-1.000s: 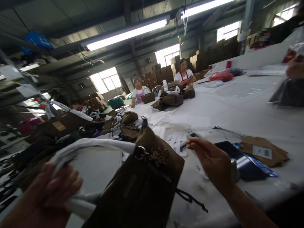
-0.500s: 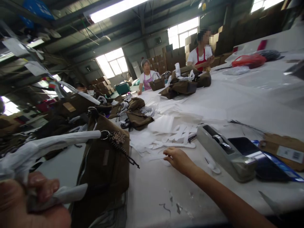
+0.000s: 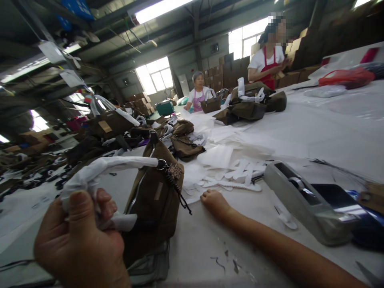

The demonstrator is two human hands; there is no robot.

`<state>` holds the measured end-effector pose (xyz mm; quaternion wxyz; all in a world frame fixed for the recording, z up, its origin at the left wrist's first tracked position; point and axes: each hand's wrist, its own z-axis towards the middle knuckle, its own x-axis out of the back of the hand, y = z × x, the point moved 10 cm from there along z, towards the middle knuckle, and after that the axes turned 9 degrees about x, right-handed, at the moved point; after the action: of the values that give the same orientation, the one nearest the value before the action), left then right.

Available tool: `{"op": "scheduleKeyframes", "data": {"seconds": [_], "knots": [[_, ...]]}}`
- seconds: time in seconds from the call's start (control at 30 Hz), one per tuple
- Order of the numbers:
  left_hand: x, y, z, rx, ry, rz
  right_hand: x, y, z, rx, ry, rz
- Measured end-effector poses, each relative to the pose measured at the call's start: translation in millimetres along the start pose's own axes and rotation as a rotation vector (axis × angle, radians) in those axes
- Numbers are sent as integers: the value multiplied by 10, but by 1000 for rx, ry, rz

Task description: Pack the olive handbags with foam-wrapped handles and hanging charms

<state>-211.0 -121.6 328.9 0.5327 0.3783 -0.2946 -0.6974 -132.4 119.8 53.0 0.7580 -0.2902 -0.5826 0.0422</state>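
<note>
Just one cam here, head-mounted, sitting low at the white table's (image 3: 315,132) near edge.
It faces forward and slightly down along it, nearest things really close, far workers tiny beyond.

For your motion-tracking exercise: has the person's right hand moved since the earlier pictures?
Yes. The right hand has left the tape dispenser and reached forward-left across the table, now at the white paper strips.

Dim hall, window glare, perhaps edge-warped.
</note>
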Motion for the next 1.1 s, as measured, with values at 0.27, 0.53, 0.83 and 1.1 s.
{"op": "scheduleKeyframes", "data": {"seconds": [0.27,0.53,0.83,1.1], "knots": [[-380,11,-181,52,-131,-60,1011,202,-749,-174,468,407],[-1276,-333,-898,244,-723,59,1024,-250,-1319,-187,319,1117],[-1465,-396,-1208,441,-909,-131,1597,-500,-1118,-32,623,1279],[-1653,-490,-1246,560,-1111,-30,1848,-658,-1071,75,555,1182]]}}
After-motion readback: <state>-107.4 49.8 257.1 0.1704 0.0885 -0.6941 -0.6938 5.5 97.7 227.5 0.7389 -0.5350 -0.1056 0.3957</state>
